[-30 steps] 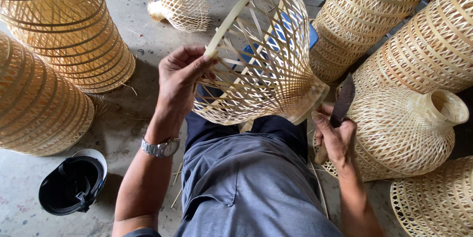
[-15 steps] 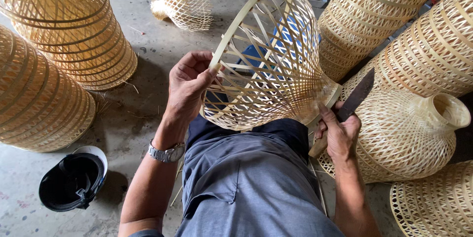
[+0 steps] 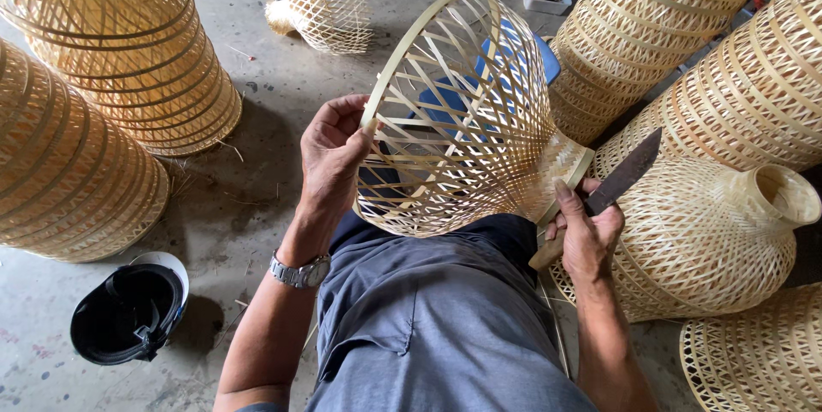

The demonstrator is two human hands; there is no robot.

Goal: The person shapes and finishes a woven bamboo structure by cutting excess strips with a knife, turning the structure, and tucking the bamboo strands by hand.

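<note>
An open-weave bamboo shade (image 3: pixel 462 112) w/ pale rim is gripped by left hand (image 3: pixel 334 155); right hand (image 3: pixel 586 232) is clamped on a knife (image 3: pixel 612 185). Stacked shades (image 3: pixel 111 61) are seen on grey concrete floor (image 3: pixel 248 198).

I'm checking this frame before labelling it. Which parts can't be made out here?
- Head view: the knife handle is hidden inside the right hand.
- The woven bamboo shade, gripped by the left hand, covers most of the blue object behind it.
- The bamboo stacks are cut off by the frame edges.
</note>
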